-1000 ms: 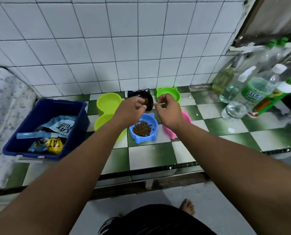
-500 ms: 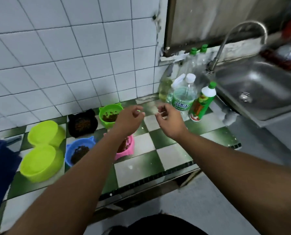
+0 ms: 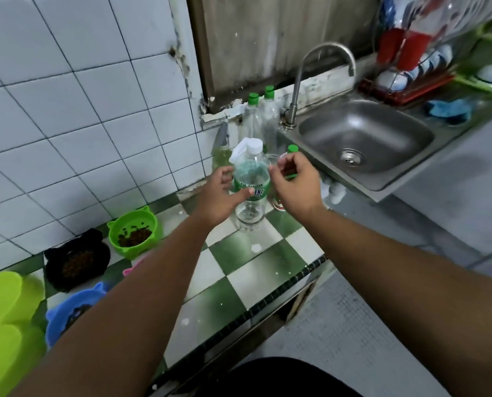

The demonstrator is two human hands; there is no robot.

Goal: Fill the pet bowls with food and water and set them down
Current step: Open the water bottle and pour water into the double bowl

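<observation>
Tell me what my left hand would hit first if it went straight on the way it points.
The water bottle with the green label: the left hand points right at it, thumb seemingly on the label, though depth is unclear.

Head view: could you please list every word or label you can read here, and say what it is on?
"INE": end of a larger word on the green label of the water bottle; the thumb of the left hand covers the rest.
Small print above it: too blurred to read.
Green-capped bottle behind the right hand: label mostly hidden, unreadable.
</observation>
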